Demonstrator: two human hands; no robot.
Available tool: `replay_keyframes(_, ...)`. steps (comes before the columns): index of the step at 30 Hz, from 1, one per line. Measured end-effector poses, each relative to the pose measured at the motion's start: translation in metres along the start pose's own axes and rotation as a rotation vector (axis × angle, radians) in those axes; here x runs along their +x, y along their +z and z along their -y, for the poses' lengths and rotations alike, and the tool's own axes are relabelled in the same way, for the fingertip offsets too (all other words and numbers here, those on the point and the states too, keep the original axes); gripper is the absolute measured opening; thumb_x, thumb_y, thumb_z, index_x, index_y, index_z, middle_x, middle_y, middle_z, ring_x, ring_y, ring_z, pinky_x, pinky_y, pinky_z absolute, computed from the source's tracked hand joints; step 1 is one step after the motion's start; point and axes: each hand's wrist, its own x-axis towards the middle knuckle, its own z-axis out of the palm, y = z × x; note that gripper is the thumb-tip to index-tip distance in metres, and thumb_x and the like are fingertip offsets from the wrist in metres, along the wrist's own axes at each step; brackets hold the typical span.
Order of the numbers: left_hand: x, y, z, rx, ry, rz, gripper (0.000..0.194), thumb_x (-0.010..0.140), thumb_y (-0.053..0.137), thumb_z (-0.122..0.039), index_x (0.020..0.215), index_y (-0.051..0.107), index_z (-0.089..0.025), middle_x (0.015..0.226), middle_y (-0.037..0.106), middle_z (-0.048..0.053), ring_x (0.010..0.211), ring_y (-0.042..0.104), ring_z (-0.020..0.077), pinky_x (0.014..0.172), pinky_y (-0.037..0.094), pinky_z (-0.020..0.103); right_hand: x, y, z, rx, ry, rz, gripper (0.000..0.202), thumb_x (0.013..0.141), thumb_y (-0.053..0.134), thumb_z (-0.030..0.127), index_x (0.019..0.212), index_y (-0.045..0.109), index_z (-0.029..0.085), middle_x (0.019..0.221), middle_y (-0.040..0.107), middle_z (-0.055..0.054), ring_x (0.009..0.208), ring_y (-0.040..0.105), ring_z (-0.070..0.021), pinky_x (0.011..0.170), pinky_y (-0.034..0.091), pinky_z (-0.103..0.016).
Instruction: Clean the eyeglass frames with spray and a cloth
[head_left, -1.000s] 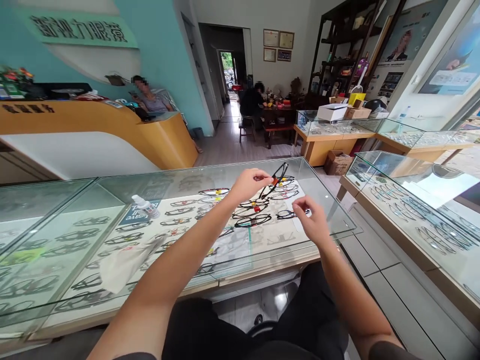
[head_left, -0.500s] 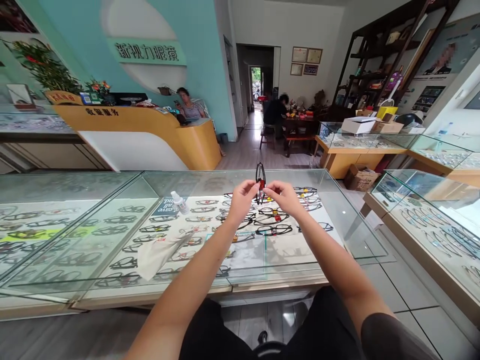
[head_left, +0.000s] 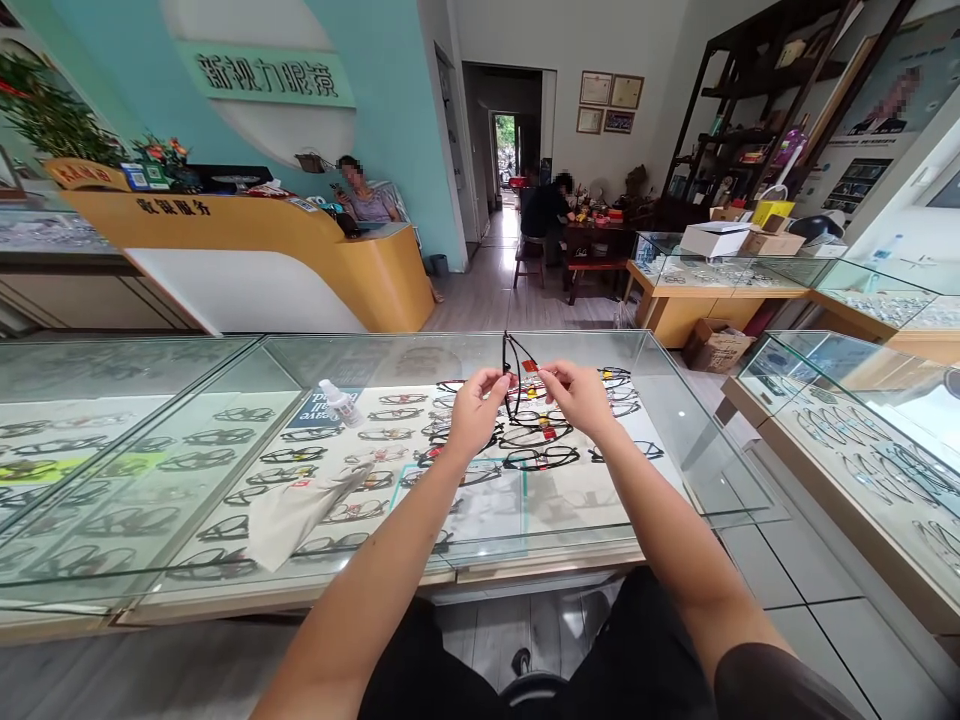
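Observation:
Above the glass display counter (head_left: 480,345) I hold a pair of dark-framed eyeglasses (head_left: 505,350) upright on edge. My left hand (head_left: 480,402) pinches the frame near its middle. With thumb and fingertips my right hand (head_left: 576,393) grips a temple arm, which stands angled away from the frame and carries a small red tag (head_left: 530,366). Several other eyeglasses (head_left: 541,458) lie in rows below my hands. To the left, a white spray bottle (head_left: 341,403) and a pale cleaning cloth (head_left: 300,515) rest on the counter.
More glass cases stand at the right (head_left: 855,420) and back right, with a white box (head_left: 716,243) on one. A person sits behind the curved wooden desk (head_left: 382,270). Another person (head_left: 547,210) sits at a dark table at the back.
The eyeglasses have turned, and one temple arm now swings out to the right with its red tag. My right hand has moved slightly right, away from my left hand.

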Motion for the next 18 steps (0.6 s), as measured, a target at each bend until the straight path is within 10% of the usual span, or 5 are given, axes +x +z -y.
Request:
replay_keyframes(10, -0.005, -0.008, -0.003, 0.235, 0.026, 0.121, 0.040, 0.100, 0.064, -0.061, 0.106, 0.073, -0.022, 0.114, 0.081, 0.009, 0.102, 0.073, 0.0237, 0.084, 0.058, 0.034, 0.006, -0.026, -0.009, -0.123, -0.046, -0.416, 0.030, 0.106, 0.061, 0.046, 0.118, 0.078, 0.025, 0.109, 0.085, -0.007, 0.084, 0.075, -0.0233, 0.081, 0.052, -0.038)
replay_keyframes(18, -0.001, -0.007, -0.005, -0.043, -0.083, 0.062, 0.058, 0.085, 0.077, -0.075, 0.102, 0.071, -0.020, 0.113, 0.081, 0.012, 0.107, 0.075, 0.0268, 0.083, 0.063, 0.035, -0.002, -0.010, -0.003, 0.113, -0.139, -0.379, 0.035, 0.102, 0.067, 0.041, 0.133, 0.068, 0.025, 0.123, 0.081, -0.008, 0.085, 0.072, -0.0189, 0.071, 0.051, -0.034)
